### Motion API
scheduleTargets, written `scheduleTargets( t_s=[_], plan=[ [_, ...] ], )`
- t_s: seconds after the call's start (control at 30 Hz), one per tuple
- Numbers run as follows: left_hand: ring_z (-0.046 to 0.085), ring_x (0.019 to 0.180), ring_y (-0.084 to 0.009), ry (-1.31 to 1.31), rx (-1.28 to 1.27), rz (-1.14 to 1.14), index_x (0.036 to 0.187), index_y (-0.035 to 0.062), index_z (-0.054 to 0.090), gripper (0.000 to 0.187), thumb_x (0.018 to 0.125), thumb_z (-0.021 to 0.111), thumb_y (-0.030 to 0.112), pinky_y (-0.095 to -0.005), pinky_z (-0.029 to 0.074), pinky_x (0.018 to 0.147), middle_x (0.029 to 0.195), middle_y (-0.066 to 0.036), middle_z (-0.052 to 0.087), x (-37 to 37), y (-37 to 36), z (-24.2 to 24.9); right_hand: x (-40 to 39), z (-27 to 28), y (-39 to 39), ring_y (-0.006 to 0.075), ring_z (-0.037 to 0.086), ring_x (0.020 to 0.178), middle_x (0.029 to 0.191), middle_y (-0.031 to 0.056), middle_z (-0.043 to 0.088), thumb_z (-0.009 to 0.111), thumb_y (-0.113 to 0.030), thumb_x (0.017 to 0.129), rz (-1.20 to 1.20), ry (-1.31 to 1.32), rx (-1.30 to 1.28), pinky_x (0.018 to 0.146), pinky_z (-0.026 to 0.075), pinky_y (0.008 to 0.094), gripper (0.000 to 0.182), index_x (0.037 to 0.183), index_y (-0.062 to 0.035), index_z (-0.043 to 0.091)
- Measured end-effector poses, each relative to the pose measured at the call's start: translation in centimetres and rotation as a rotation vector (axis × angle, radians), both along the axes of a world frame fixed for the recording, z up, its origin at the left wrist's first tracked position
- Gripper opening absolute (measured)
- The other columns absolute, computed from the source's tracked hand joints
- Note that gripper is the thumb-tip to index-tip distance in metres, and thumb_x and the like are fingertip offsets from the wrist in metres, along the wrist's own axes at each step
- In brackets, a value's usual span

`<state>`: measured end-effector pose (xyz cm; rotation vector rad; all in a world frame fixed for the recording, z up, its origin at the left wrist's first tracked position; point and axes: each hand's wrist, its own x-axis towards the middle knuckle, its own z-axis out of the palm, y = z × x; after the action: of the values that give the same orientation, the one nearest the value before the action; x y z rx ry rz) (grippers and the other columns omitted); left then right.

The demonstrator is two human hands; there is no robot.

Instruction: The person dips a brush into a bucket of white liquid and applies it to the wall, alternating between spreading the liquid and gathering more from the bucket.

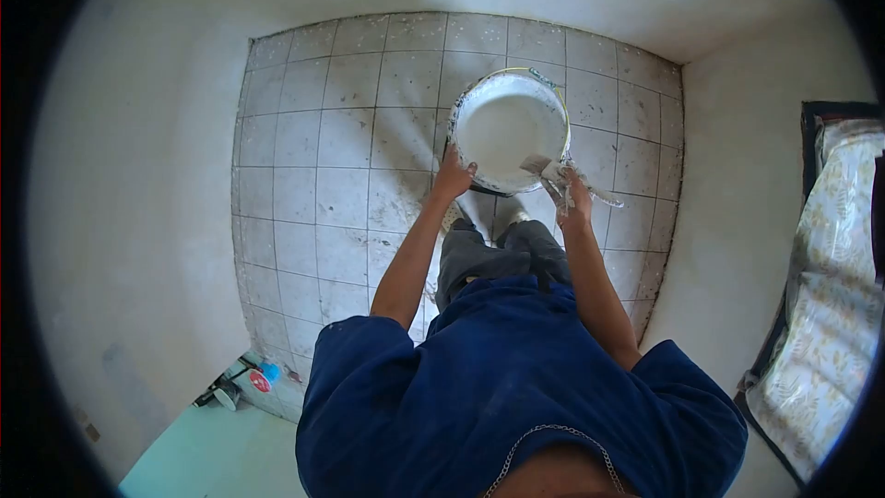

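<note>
A round white bucket [512,129] with pale liquid inside is in front of my legs, its rim smeared and a thin wire handle along its far right side. My left hand [454,175] grips the bucket's near left rim, thumb over the edge. At the near right rim, my right hand [573,200] is closed round a paint-covered brush [553,171], whose head reaches over the bucket's opening. A pale, coated handle-like piece sticks out to the right of that hand.
Stained floor tiles [346,180] surround the bucket, with pale walls on the sides. Small containers [261,378] are on the floor at the lower left, by a light green surface [212,447]. Patterned fabric under plastic [825,314] is at the right.
</note>
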<state>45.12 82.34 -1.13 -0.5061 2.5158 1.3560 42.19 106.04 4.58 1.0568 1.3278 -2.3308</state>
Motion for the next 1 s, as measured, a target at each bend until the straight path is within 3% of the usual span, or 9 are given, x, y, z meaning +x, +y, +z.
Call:
scheduleTargets(
  t_s=[0.03,0.13,0.27,0.47,0.57,0.67,0.8,0.93,1.0],
  plan=[
    [0.029,0.124,-0.0363,-0.011,0.031,-0.039,0.13,-0.0072,0.023,0.069,0.079,0.056,0.025,-0.0371,0.024,0.104,0.135,-0.026,0.025,-0.3,0.2,0.7,0.3,-0.3,0.2,0.0252,0.059,0.087,0.095,0.0128,0.057,0.051,-0.017,0.086,0.003,0.043,-0.039,0.075,0.052,0.0373,0.027,0.106,0.0,0.049],
    [0.022,0.127,-0.0381,-0.025,-0.028,-0.088,0.13,-0.0089,0.021,0.072,0.079,0.057,0.026,-0.0384,0.021,0.105,0.134,-0.028,0.025,0.2,1.0,-4.1,1.9,-1.5,1.0,0.0256,0.059,0.088,0.095,0.0128,0.057,0.05,-0.018,0.086,0.015,0.083,-0.111,0.077,0.051,0.0389,0.026,0.106,-0.0011,0.049],
    [0.018,0.128,-0.0404,-0.161,-0.261,-0.119,0.131,-0.0103,0.019,0.076,0.078,0.057,0.03,-0.0396,0.019,0.106,0.136,-0.03,0.02,-1.2,2.9,-3.6,0.1,-1.1,1.6,0.0259,0.059,0.088,0.096,0.0127,0.057,0.052,-0.016,0.084,0.055,-0.018,-0.093,0.078,0.051,0.0385,0.026,0.105,-0.0015,0.048],
    [0.017,0.128,-0.0396,-0.249,-0.219,-0.202,0.132,-0.0089,0.015,0.082,0.077,0.057,0.035,-0.0404,0.021,0.105,0.138,-0.028,0.014,-1.0,1.9,-1.7,-2.6,-4.1,0.8,0.0258,0.06,0.083,0.095,0.0133,0.057,0.053,-0.018,0.084,0.012,0.037,-0.138,0.072,0.053,0.0358,0.029,0.106,0.0008,0.048],
    [0.025,0.126,-0.0369,-0.154,-0.249,-0.419,0.133,-0.0058,0.019,0.081,0.076,0.058,0.037,-0.0394,0.026,0.103,0.138,-0.025,0.02,-0.8,-0.3,-0.6,-4.2,-3.8,-1.1,0.025,0.061,0.08,0.094,0.0135,0.057,0.053,-0.017,0.084,-0.025,0.053,-0.14,0.071,0.054,0.0347,0.029,0.105,0.0026,0.048],
    [0.039,0.118,-0.0345,-0.102,-0.023,-0.573,0.131,-0.0008,0.027,0.073,0.077,0.059,0.038,-0.0388,0.032,0.098,0.129,-0.025,0.037,-1.9,-3.6,0.7,-4.5,-5.9,-2.9,0.0246,0.061,0.079,0.092,0.0129,0.058,0.054,-0.016,0.084,-0.075,0.104,-0.18,0.07,0.054,0.0345,0.028,0.105,0.0024,0.049],
    [0.054,0.1,-0.0349,-0.127,0.175,-0.622,0.122,0.0031,0.042,0.056,0.08,0.059,0.035,-0.0394,0.041,0.086,0.107,-0.023,0.056,-4.6,-9.3,0.6,-4.3,-6.8,-6.5,0.0242,0.061,0.079,0.09,0.0122,0.059,0.056,-0.016,0.082,-0.2,0.115,-0.106,0.068,0.055,0.0342,0.027,0.103,0.0003,0.05],
    [0.053,0.105,-0.0275,-0.025,0.282,-0.608,0.116,0.0049,0.05,0.044,0.084,0.055,0.035,-0.0343,0.04,0.09,0.112,-0.016,0.056,-6.2,-16.5,0.4,-2.5,-7.7,-10.4,0.0232,0.062,0.077,0.089,0.0109,0.059,0.059,-0.013,0.079,-0.453,0.009,0.109,0.066,0.055,0.0343,0.028,0.103,-0.0027,0.051],
    [0.055,0.1,-0.0323,0.021,0.348,-0.647,0.115,0.0008,0.049,0.045,0.083,0.056,0.032,-0.0347,0.042,0.085,0.105,-0.019,0.058,-6.9,-20.7,-1.1,-1.7,-7.4,-12.1,0.023,0.061,0.078,0.089,0.0105,0.059,0.06,-0.011,0.078,-0.576,-0.086,0.194,0.065,0.055,0.0344,0.029,0.104,-0.0034,0.051]
  ],
)
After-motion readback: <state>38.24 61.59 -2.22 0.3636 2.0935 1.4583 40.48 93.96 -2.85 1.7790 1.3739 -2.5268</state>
